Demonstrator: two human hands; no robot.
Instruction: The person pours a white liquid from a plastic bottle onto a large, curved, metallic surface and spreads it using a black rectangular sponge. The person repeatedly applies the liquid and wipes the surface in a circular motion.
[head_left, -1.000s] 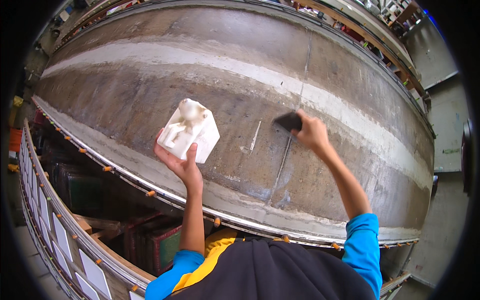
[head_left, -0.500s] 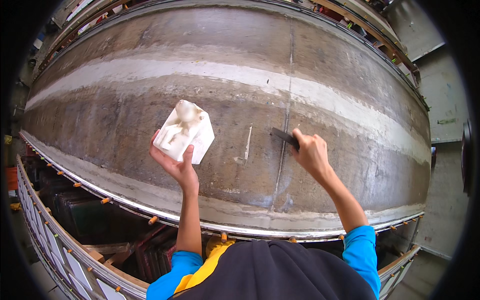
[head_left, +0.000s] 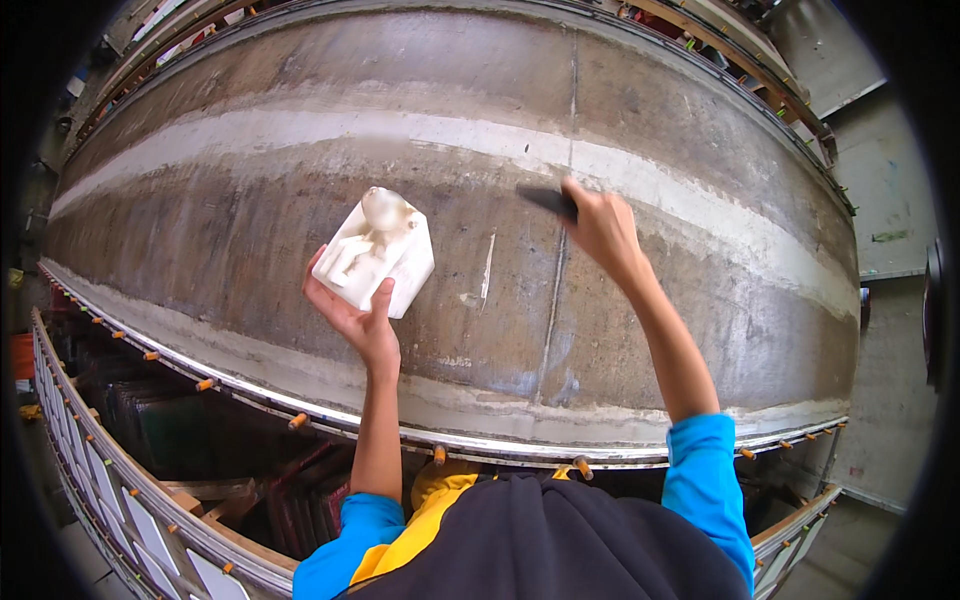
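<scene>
My left hand (head_left: 352, 322) supports a white angular plastic piece (head_left: 402, 262), perhaps a cut-down container, with the thumb across its near edge. A rounded lump and smears of off-white paste (head_left: 384, 212) sit on its face. My right hand (head_left: 606, 228) is closed around a dark flat blade (head_left: 546, 200), which looks like a scraper and points left. The blade is slightly blurred, and I cannot tell whether it touches the wide grey-brown surface (head_left: 450, 330) beneath it. A thin white streak (head_left: 487, 266) marks that surface between my hands.
A pale band (head_left: 660, 180) runs across the stained surface, and a narrow seam (head_left: 553, 320) crosses it. Orange pegs (head_left: 298, 421) line the near rim. Below left stands a slatted rack (head_left: 150, 530) with dark panels. Grey metal panels (head_left: 885, 200) rise at the right.
My right hand has moved away from me and slightly left with the dark blade. The white plastic piece in my left hand has shifted only a little.
</scene>
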